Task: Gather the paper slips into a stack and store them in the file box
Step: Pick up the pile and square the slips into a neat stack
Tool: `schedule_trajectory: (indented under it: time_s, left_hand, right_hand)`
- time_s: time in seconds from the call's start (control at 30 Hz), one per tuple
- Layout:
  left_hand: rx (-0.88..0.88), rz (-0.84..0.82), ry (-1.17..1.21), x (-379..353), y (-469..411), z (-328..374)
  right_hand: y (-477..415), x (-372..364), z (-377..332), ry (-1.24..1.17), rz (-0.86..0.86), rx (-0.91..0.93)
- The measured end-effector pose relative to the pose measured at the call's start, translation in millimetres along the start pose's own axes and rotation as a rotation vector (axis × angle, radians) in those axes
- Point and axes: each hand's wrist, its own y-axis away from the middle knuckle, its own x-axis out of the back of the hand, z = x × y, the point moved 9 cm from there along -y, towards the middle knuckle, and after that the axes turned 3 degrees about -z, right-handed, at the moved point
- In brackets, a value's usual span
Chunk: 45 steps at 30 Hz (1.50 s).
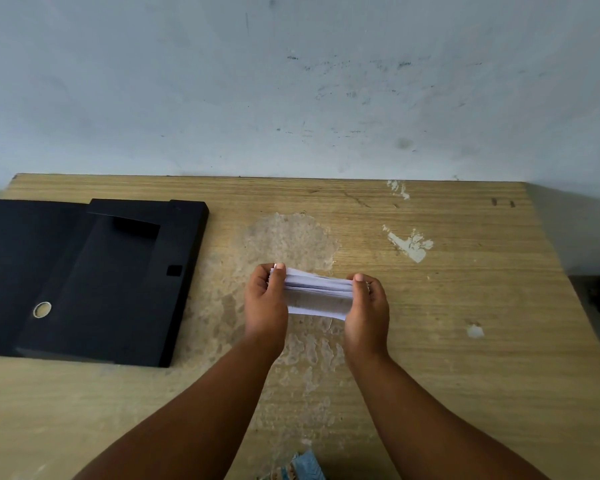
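Worn wooden table, scuffed wall

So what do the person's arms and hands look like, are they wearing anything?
Nothing is worn. The left hand and right hand are bare, with no gloves, rings or watch showing. Both forearms are bare too, with no sleeves in view. The fingernails are short and plain.

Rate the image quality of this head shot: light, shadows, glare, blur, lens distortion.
Head view: soft, even light, with no glare on the table; only a faint shadow under the stack of slips held between the left hand and right hand; the black file box loses surface detail; wide-angle bending curves the table's edges; focus is slightly soft throughout.
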Motion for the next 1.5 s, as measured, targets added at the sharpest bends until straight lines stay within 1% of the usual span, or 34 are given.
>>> schedule_trajectory:
  time_s: [0.17, 0.27, 0.33, 0.4, 0.47, 0.5, 0.53, 0.6, 0.67, 0.77, 0.83, 0.9, 1.03, 1.1, 1.2, 1.37, 1.5]
  left_hand:
    - [-0.037, -0.042, -0.013, -1.7, -1.9, 2.1]
    - [-0.044, -0.087, -0.017, -4.9, -0.9, 4.9]
    - [-0.080, -0.183, -0.019, -6.7, -0.3, 9.8]
    - [-0.115, -0.332, -0.064, -8.5, 0.2, 10.8]
    - [-0.096, -0.440, -0.212, -6.3, -0.6, 5.2]
    - [-0.105, -0.459, -0.323, -4.9, -2.0, 3.2]
    - [-0.132, -0.445, -0.435, -2.8, -3.8, 2.8]
    - [-0.197, -0.335, -0.576, 1.9, -8.9, 6.8]
    - [-0.238, -0.215, -0.597, 6.5, -10.7, 12.5]
    - [-0.265, -0.125, -0.611, 9.8, -8.9, 14.8]
    - [-0.238, -0.117, -0.535, 9.7, -7.3, 13.8]
    - [-0.192, -0.127, -0.423, 9.2, -7.3, 12.4]
    - [-0.210, -0.116, -0.369, 8.4, -7.3, 16.9]
    - [-0.221, -0.102, -0.365, 7.6, -5.7, 14.6]
    - [-0.197, -0.114, -0.359, 4.2, -2.2, -1.6]
    - [-0.121, -0.217, -0.365, -4.7, 1.8, -27.8]
    - [-0.118, -0.148, -0.448, 0.9, -5.1, -13.8]
  right_hand:
    - [0.1, 0.0, -4.0, 0.031, -0.019, 0.021]
    - [2.4, -3.3, -6.0, -0.012, -0.065, 0.031]
    - [3.1, -5.6, -10.3, -0.030, -0.149, 0.095]
    - [4.9, -6.4, -18.5, -0.020, -0.245, 0.190]
    - [6.2, -5.9, -22.4, 0.010, -0.320, 0.253]
    - [6.2, -6.1, -21.7, 0.040, -0.350, 0.263]
    - [6.0, -6.9, -19.9, 0.082, -0.371, 0.265]
    - [5.0, -8.2, -15.2, 0.195, -0.381, 0.265]
    - [3.5, -7.7, -13.1, 0.330, -0.337, 0.292]
    - [1.4, 0.3, -16.9, 0.445, -0.201, 0.364]
    - [2.0, 5.6, -21.6, 0.436, -0.149, 0.383]
    - [3.8, 8.0, -26.1, 0.409, -0.136, 0.398]
    - [8.4, 8.8, -30.1, 0.416, -0.109, 0.413]
    - [12.7, 6.9, -28.6, 0.424, -0.087, 0.416]
    - [17.7, 3.5, -18.3, 0.403, -0.078, 0.367]
    - [19.6, 0.0, 0.8, 0.477, -0.093, 0.315]
    - [14.5, 0.9, 3.3, 0.471, -0.122, 0.259]
